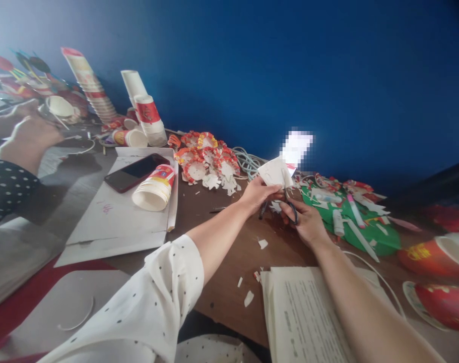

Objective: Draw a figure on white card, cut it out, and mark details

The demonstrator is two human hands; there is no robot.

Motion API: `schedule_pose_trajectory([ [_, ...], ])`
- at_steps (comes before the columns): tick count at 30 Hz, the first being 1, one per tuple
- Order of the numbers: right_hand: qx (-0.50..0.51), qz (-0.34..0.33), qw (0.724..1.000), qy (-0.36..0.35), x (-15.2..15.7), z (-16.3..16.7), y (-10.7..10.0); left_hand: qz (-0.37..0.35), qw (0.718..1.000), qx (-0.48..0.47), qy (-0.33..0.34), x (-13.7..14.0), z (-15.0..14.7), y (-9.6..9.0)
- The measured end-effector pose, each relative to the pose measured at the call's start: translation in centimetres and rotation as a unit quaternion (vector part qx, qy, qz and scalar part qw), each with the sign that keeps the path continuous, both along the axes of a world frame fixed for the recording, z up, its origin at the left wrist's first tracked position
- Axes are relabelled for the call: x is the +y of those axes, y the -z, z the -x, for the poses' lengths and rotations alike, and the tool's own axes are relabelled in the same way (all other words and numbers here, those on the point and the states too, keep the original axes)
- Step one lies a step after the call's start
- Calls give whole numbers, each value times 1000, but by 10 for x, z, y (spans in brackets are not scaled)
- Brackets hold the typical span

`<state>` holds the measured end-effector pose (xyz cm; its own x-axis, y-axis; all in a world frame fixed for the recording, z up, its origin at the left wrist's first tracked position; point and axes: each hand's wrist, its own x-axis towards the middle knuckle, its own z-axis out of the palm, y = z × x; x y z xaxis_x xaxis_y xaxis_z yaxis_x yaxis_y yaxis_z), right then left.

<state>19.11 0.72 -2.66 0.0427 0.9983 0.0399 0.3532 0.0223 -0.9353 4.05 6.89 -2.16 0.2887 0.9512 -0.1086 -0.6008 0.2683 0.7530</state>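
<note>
My left hand [260,194] is closed on a white paper cup [275,173], held tilted above the brown table; its far side is hidden. In my right hand [308,222] is a pair of scissors [294,213], fingers through the dark handles, with the blades at the cup's lower edge, mostly out of sight. White paper scraps [263,244] lie on the table below my hands. Left of them sits a heap of cut red and white paper-cup flowers [208,159]. To the right, a green round sheet [384,237] carries scraps and markers [355,210].
Cup stacks [95,93] stand at the back left near another person's hands [35,128]. A phone [136,173] and nested cups [155,189] lie on a white folder [119,227]. Printed pages [308,312] lie in front, red cups [441,302] at right. A blurred bright screen [296,148] stands behind.
</note>
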Motion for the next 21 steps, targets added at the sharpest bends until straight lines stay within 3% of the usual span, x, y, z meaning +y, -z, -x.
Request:
schedule_pose_trajectory([
  [13, 50, 11, 999, 5, 0, 4, 1, 20, 998, 46, -47, 3, -1, 9],
  [21, 63, 17, 998, -8, 0, 0, 5, 16, 998, 52, -43, 3, -3, 13],
])
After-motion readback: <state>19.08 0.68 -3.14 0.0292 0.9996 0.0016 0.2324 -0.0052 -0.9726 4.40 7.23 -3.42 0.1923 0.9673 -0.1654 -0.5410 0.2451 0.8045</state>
